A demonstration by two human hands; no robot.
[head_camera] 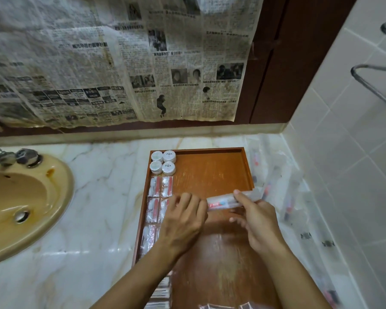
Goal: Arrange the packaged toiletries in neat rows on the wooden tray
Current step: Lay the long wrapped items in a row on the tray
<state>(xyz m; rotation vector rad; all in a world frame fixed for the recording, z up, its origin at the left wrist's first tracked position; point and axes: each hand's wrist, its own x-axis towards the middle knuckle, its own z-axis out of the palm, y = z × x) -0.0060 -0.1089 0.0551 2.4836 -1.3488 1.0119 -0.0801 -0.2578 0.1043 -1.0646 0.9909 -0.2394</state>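
Note:
A wooden tray (212, 168) lies on the marble counter. Several round white packs (163, 162) sit in its far left corner. Below them, flat clear packets with red strips (161, 186) run in two columns down the left side. My right hand (257, 221) pinches a long clear toothbrush packet (227, 200) just above the tray's middle. My left hand (184, 216) hovers beside that packet's left end, its fingers over the flat packets, partly hiding them. Whether it holds anything is hidden.
A pile of clear toothbrush packets (283, 186) lies on the counter right of the tray, against the tiled wall. A tan sink (20, 204) with a tap (13, 157) sits at the left. Newspaper (120, 63) hangs on the back wall. More packets (161, 295) show at the bottom edge.

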